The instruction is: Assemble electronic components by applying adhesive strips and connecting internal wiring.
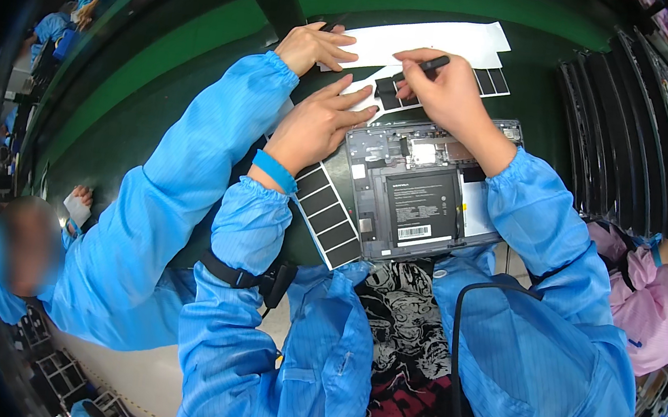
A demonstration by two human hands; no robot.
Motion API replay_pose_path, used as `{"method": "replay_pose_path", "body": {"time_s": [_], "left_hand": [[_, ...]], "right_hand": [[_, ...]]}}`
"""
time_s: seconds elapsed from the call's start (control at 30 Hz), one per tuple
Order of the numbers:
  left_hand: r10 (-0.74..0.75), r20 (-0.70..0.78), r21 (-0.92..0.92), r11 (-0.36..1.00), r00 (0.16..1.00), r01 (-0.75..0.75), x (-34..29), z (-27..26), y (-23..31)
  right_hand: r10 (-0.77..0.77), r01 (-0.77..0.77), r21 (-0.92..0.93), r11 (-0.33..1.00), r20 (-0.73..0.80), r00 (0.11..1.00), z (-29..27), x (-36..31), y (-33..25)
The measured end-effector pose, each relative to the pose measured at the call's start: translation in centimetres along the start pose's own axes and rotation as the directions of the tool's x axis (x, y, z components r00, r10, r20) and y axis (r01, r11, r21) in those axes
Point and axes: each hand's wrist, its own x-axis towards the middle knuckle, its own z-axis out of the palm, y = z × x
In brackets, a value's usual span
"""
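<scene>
My left hand (314, 127), with a blue wristband, lies with its fingers stretched out on a white backing sheet (365, 87). My right hand (453, 95) grips a black pen-shaped tool (428, 66) over a strip of black rectangular stickers (490, 82). Below both hands sits a laptop base (365, 198) with its inside exposed; a black battery (423, 201) shows in its middle. Another sheet of black stickers (328, 218) reaches from under my left wrist along the laptop's left side.
Beyond my left hand, a co-worker's hand (312, 47) rests by a large white sheet (416, 42). Their blue sleeve (195, 137) spans the green bench (130, 171) at left. Several dark panels (615, 132) stand in a row at right. A black cable (459, 336) hangs before me.
</scene>
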Motion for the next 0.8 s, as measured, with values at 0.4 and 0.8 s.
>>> {"method": "replay_pose_path", "body": {"time_s": [0.4, 0.8], "left_hand": [[-0.035, 0.029, -0.115, 0.993, 0.999, 0.038, -1.0, -0.8, 0.0], [-0.104, 0.018, 0.166, 0.981, 0.994, 0.100, -3.2, -2.2, 1.6]], "right_hand": [[0.121, -0.076, 0.221, 0.972, -0.195, 0.973, -11.5, -6.5, -3.1], [0.210, -0.106, 0.366, 0.924, -0.256, 0.943, -13.8, -9.7, 0.4]]}}
